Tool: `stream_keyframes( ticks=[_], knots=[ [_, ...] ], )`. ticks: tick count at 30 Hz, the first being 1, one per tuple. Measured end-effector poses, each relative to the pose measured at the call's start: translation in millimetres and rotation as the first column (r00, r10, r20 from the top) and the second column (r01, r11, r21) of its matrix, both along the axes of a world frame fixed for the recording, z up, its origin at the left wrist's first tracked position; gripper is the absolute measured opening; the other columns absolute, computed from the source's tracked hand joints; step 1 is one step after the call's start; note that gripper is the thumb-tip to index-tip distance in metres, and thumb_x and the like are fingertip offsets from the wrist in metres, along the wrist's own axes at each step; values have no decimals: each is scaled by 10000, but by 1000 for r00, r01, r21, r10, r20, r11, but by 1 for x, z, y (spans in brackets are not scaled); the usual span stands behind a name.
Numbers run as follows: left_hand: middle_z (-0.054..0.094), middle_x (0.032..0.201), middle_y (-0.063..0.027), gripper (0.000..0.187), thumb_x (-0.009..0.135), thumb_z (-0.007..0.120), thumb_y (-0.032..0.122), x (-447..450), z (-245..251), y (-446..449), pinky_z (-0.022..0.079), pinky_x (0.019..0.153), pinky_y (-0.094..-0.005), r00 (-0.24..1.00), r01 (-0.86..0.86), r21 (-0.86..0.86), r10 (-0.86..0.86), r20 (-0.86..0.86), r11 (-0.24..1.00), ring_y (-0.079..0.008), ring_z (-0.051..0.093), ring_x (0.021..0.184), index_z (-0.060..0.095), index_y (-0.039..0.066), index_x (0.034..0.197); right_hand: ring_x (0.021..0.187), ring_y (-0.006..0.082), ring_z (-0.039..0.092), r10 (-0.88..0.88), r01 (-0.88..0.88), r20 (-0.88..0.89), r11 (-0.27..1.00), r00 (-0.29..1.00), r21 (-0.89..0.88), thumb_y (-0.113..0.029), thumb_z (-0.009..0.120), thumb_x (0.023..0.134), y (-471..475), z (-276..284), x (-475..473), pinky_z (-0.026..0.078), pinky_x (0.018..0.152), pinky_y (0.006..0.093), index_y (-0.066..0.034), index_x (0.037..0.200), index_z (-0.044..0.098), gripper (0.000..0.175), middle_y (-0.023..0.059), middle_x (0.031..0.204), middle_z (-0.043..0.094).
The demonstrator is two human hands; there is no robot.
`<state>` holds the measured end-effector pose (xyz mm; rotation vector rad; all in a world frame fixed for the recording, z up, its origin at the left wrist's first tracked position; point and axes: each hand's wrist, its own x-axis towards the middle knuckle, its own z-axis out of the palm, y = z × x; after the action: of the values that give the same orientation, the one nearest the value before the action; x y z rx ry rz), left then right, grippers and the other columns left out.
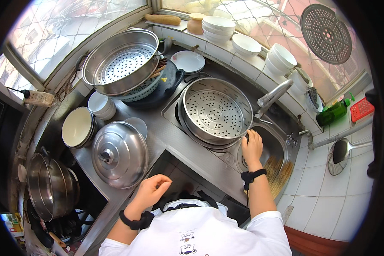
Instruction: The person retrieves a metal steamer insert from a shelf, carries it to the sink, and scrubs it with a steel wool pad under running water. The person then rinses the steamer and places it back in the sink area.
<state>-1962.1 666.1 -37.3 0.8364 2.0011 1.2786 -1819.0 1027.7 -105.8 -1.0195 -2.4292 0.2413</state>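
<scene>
My right hand (252,145) is at the near right rim of a perforated stainless steel steamer pot (215,112), its fingers on a dark handle there. The steamer rests tilted over the sink, on other round metal ware. My left hand (155,188) hangs before my body with fingers loosely curled and nothing in it. Left of that hand, a domed steel lid (120,153) with a knob lies on the steel counter. A second perforated steamer (123,65) sits on a green plastic basket (140,89) at the back left.
A faucet (273,92) arches over the right sink basin (275,144), where a straw brush (280,176) stands. Bowls (100,105) and a cream bowl (78,127) are stacked left. White bowls (218,27) line the window ledge. A large steel pot (48,188) stands lower left.
</scene>
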Motion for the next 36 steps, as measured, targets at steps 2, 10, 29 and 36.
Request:
stream_keyframes(
  ticks=[2, 10, 29, 36],
  knots=[
    [651, 794, -83, 185, 877, 611, 169, 2, 2, 19, 480, 643, -263, 995, 96, 2, -96, -13, 995, -141, 607, 686, 647, 17, 976, 1165, 340, 485, -7, 15, 142, 998, 990, -59, -194, 620, 801, -1, -10, 5, 403, 971, 418, -32, 1104, 610, 344, 141, 1194, 567],
    [643, 863, -82, 263, 874, 608, 208, -6, 6, 84, 492, 729, -287, 949, 316, -80, -316, 8, 945, -168, 618, 779, 627, 34, 1071, 1185, 327, 497, 12, -8, 14, 960, 1000, -279, -256, 589, 840, -7, -33, 25, 395, 1000, 407, -17, 1221, 549, 451, 159, 1239, 558],
    [636, 914, -91, 331, 842, 571, 273, -40, -23, 57, 478, 747, -382, 994, 108, 28, -108, -8, 994, -262, 617, 850, 596, 44, 1080, 1018, 359, 597, 20, 113, 562, 973, 827, -200, -424, 440, 953, 176, -9, -9, 469, 871, 405, -46, 1165, 619, 469, 208, 1105, 636],
    [636, 890, -83, 328, 863, 576, 283, -18, -30, 17, 481, 737, -370, 997, -59, 69, 56, 48, 996, -242, 627, 834, 595, 45, 1087, 1001, 380, 605, -30, 90, 465, 990, 885, -107, -490, 469, 906, 160, -25, -10, 488, 843, 433, -109, 1181, 627, 495, 209, 1095, 638]
  ],
)
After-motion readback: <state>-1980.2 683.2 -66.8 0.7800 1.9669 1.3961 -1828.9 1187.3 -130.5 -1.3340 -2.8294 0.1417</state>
